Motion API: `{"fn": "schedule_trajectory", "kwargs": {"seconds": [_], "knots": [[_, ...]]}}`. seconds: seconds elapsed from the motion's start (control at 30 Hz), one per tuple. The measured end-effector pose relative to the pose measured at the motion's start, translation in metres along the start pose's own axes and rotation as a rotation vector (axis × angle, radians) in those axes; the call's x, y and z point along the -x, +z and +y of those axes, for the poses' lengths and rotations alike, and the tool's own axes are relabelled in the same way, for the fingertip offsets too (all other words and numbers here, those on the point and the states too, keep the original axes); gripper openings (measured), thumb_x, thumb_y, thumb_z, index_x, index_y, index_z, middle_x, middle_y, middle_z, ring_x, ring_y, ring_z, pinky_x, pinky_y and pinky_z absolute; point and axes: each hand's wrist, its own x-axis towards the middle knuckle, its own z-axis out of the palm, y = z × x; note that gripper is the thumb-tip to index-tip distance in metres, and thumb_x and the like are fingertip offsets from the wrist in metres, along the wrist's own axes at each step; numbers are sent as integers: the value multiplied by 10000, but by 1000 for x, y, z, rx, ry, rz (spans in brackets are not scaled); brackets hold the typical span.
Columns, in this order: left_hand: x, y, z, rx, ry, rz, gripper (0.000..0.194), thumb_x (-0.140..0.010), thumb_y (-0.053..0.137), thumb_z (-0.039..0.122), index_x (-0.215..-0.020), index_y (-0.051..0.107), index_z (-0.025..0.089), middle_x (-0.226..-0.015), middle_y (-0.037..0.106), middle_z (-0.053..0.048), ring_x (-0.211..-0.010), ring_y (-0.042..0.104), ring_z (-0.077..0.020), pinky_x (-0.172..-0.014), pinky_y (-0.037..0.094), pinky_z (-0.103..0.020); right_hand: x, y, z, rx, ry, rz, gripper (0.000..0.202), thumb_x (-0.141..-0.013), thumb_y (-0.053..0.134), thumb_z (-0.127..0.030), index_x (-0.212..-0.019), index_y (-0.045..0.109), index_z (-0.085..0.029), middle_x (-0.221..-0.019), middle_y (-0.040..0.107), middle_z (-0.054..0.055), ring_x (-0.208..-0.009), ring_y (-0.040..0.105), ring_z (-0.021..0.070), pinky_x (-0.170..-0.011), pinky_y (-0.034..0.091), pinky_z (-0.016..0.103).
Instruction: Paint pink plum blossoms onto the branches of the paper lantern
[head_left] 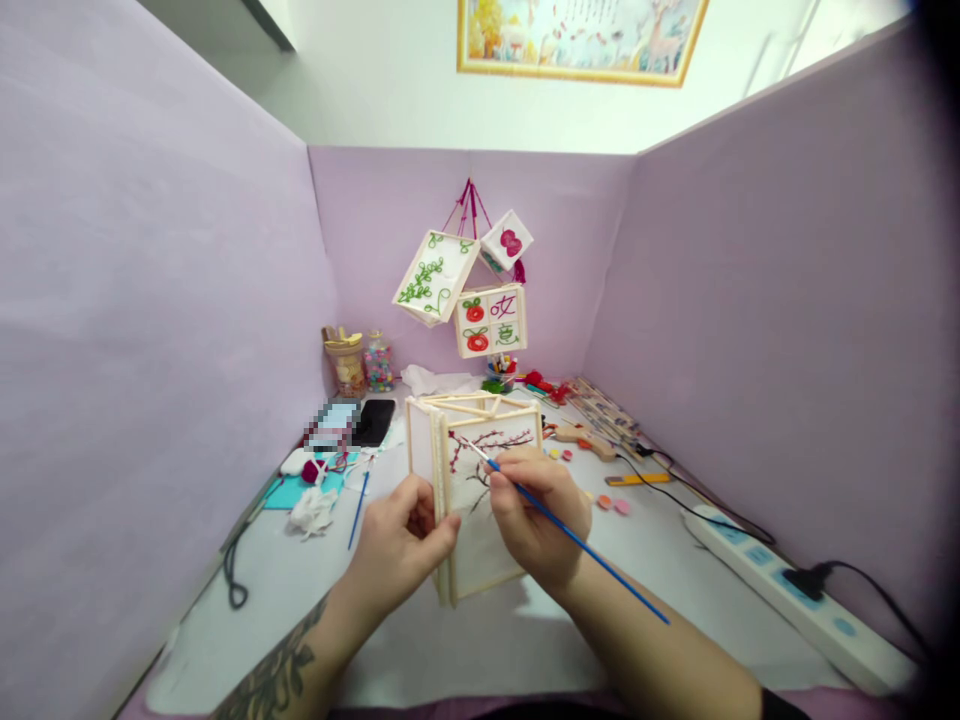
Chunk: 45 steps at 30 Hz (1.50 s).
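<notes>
A box-shaped lantern with a pale wooden stick frame and white panels stands tilted in the middle of the view. Dark branches with small red-pink blossoms are painted on its front panel. My left hand grips its left edge, thumb in front and fingers curled at the side. Between the thumb and fingers of my right hand is a thin blue paintbrush. The brush tip is at the upper left of the panel, by the blossoms; whether it touches the panel I cannot tell.
At right lie a white power strip with a black plug, a yellow cutter, a glue gun and paint pots. Left are a second brush, crumpled tissue and a phone. Decorated lanterns hang behind.
</notes>
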Motion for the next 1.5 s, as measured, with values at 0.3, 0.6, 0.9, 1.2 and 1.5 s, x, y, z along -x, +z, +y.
{"fn": "schedule_trajectory", "kwargs": {"seconds": [0.3, 0.6, 0.9, 1.2, 1.5], "knots": [[0, 0, 0, -3, 17, 9, 224, -789, 638, 299, -666, 469, 219, -499, 467, 81, -412, 450, -81, -408, 352, -171, -2, 3, 2, 32, -26, -43, 206, -854, 637, -59, -990, 618, -213, -843, 700, 33, -780, 705, 152, -730, 604, 269], [0, 0, -1, -4, 28, 9, 220, -787, 637, 293, -665, 470, 219, -500, 463, 84, -415, 443, -79, -408, 352, -172, -1, 5, 3, 58, -28, -33, 198, -863, 638, -73, -989, 622, -224, -843, 703, 28, -775, 703, 154, -714, 604, 277], [1, -1, 0, 0, 15, 4, 239, -785, 644, 296, -661, 455, 222, -495, 455, 88, -417, 438, -76, -413, 348, -169, 0, 8, 4, 40, -32, -35, 181, -879, 640, -109, -1005, 631, -237, -853, 722, 30, -791, 718, 167, -708, 609, 294], [0, -1, 1, -10, 17, 5, 225, -779, 638, 294, -652, 467, 220, -495, 461, 79, -424, 444, -82, -417, 354, -177, 1, 10, 6, 3, 3, -71, 195, -881, 631, -103, -1015, 639, -244, -845, 711, 19, -784, 698, 165, -718, 599, 304], [-1, -4, 4, -36, -6, 28, 239, -765, 633, 324, -637, 462, 217, -489, 453, 81, -420, 425, -77, -415, 354, -169, -7, -4, 10, -206, 252, 290, 67, -913, 598, -169, -889, 599, -232, -792, 655, -7, -603, 617, 123, -545, 518, 260]]}}
